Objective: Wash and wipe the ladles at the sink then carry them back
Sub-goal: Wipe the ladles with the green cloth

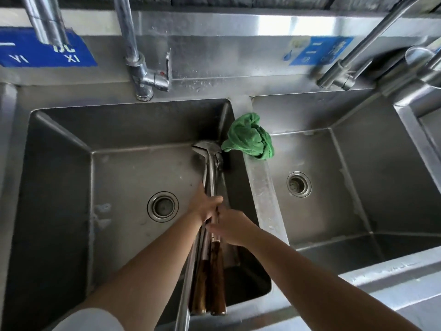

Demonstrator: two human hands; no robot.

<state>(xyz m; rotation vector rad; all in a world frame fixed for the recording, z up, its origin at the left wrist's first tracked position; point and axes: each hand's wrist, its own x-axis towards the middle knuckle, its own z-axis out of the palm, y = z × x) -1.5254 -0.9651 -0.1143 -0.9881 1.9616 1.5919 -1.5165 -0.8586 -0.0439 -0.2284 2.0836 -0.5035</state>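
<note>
Steel sink basin (71,177) looks dry, green cloth (249,136) unused just right of it; left hand (205,205) and right hand (230,226) grip the ladles (210,177) inside, so washing seems barely begun.

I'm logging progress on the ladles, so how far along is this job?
Early stage. Done: the long metal ladles with brown wooden handles are at the sink, bowls down in the left steel basin. In hand: both the left hand and right hand grip their shafts. Left: no water visibly running, the crumpled green cloth lies unused on the divider; carrying back remains.
</note>
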